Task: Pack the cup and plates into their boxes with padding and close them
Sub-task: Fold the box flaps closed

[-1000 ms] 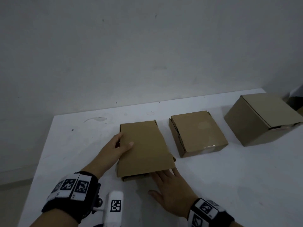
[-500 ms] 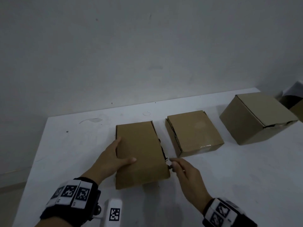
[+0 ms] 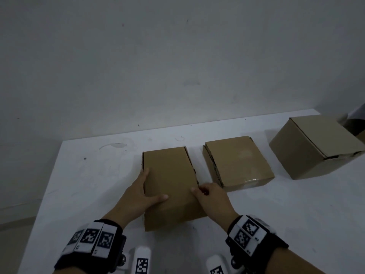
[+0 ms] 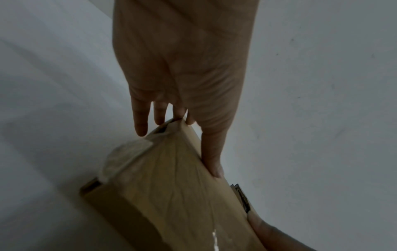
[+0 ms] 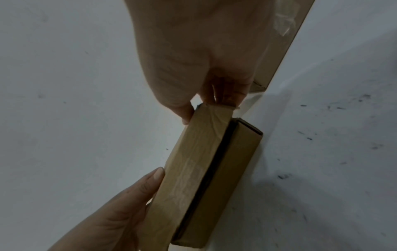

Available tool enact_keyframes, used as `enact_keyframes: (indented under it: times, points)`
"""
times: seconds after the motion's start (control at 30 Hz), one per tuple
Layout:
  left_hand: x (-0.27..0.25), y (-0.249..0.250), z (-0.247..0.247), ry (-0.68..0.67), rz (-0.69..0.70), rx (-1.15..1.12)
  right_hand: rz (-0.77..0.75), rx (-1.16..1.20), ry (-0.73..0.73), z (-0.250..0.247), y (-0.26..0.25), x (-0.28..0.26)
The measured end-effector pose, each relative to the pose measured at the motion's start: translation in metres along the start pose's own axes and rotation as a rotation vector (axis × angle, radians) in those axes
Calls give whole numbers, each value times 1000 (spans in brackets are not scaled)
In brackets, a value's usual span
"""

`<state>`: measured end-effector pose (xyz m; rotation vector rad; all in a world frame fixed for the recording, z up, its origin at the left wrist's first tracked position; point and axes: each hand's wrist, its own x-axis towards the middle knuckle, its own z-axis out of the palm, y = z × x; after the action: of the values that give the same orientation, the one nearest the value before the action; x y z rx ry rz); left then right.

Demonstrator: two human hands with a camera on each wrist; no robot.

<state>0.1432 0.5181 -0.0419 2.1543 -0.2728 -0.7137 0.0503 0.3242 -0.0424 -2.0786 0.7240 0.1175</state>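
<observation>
A flat brown cardboard box (image 3: 171,184) lies lid-down-shut on the white table (image 3: 94,184), nearest me. My left hand (image 3: 153,185) holds its left edge, thumb laid on top and fingers down the side wall; the left wrist view shows the same hold, left hand (image 4: 178,152) on the box (image 4: 171,195). My right hand (image 3: 199,190) pinches the lid's right front corner with curled fingers, seen close as right hand (image 5: 206,108) on the box (image 5: 199,169). A dark gap runs along the box's side under the lid. No cup, plates or padding show.
A second flat closed box (image 3: 239,161) lies just right of the first. A taller cardboard box (image 3: 318,145) stands at the far right by the table's edge. A grey wall rises behind the table. Dark items (image 3: 353,125) sit beyond the right corner.
The flat box has been drawn nearer and turned straighter. My right hand left the table at the box's front and came to pinch its right corner. My left hand slid down the left edge.
</observation>
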Motion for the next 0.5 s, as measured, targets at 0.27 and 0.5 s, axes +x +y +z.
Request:
enact_keyframes:
  times: [0.27, 0.5]
  points:
    - [1, -3, 2, -5, 6, 33, -38, -43, -4, -10, -12, 6]
    - [3, -10, 1, -21, 19, 22, -10, -202, -120, -13, -25, 31]
